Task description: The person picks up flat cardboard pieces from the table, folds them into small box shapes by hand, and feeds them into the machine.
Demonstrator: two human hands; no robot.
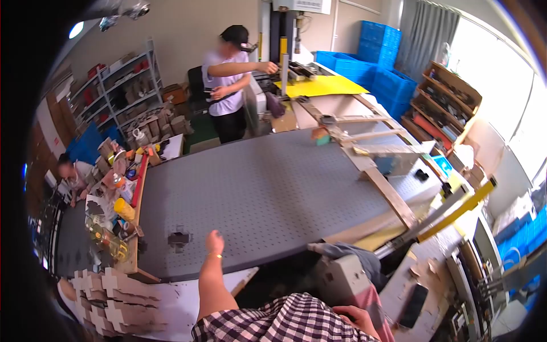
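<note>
My left hand (215, 244) reaches out over the near part of a large dark grey perforated table (256, 188). Its fingers look drawn together, and a small dark spot shows at the tip; whether it holds something is too small to tell. To its left a black patch (179, 240) with ragged edges lies on the table surface. My right hand (354, 317) is low at the bottom edge, close against the checked shirt (273, 322) and near a grey box-shaped machine part (342, 279). Most of its fingers are hidden.
Stacked cardboard pieces (108, 302) stand at lower left, beside a wooden ledge crowded with bottles and a yellow roll (124, 208). A wooden frame (387, 194) crosses the table's right side. A phone (414, 306) lies at right. A co-worker (228, 91) stands beyond; another person sits far left.
</note>
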